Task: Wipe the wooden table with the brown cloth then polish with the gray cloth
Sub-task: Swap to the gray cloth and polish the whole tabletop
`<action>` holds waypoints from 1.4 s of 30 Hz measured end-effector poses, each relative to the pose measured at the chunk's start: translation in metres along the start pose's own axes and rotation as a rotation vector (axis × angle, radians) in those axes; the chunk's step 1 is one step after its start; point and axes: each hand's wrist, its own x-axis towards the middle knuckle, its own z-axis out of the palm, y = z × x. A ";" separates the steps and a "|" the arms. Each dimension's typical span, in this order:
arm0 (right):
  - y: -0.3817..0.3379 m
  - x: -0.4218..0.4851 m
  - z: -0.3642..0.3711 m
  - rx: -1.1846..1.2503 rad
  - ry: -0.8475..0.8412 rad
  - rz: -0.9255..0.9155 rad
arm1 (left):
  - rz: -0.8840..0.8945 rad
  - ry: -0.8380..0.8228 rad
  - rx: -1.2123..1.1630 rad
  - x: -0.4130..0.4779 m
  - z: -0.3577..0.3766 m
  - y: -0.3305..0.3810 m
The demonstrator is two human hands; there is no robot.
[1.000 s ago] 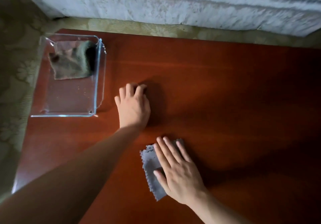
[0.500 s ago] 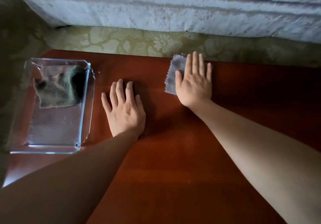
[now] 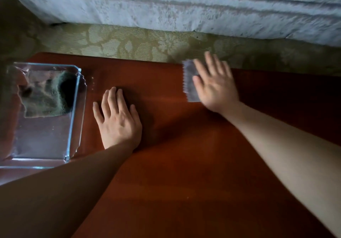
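The reddish wooden table fills the lower view. My right hand lies flat on the small gray cloth, pressing it onto the table close to the far edge; only the cloth's left part with its zigzag edge shows. My left hand rests palm down on the bare wood, fingers apart, holding nothing. The brown cloth lies crumpled inside the clear glass tray at the table's left end.
Beyond the table's far edge runs a patterned olive carpet, then the base of a pale sofa. The glass tray stands just left of my left hand. Carpet also lies along the left side of the table.
My right hand has slid the gray cloth from near me up to the far edge and then to the right. My left hand has stayed planted beside the tray.
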 end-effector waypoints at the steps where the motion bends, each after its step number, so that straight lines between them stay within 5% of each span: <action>1: 0.030 -0.011 -0.001 -0.033 0.001 0.053 | -0.004 -0.002 -0.002 -0.001 0.000 0.001; 5: 0.113 -0.045 -0.013 -0.075 -0.093 0.313 | -0.007 0.003 0.006 -0.001 -0.002 0.003; 9: 0.093 -0.041 -0.017 -0.045 -0.088 0.477 | -0.007 0.004 0.020 0.000 -0.001 0.003; 19: -0.174 0.045 -0.003 0.076 -0.089 -0.070 | 0.000 0.043 0.011 -0.001 0.002 0.000; 26: -0.078 0.007 0.001 0.038 -0.001 -0.082 | 0.011 0.008 0.016 0.000 0.001 0.000; 34: 0.085 -0.084 -0.009 -0.055 -0.040 0.310 | 0.022 0.022 -0.024 -0.001 -0.001 0.002; 38: 0.058 -0.102 -0.010 -0.012 -0.084 0.482 | 0.022 0.030 -0.069 0.003 0.000 -0.001; 42: -0.031 -0.104 -0.003 -0.021 -0.060 0.311 | 0.061 0.075 -0.341 -0.018 -0.008 -0.015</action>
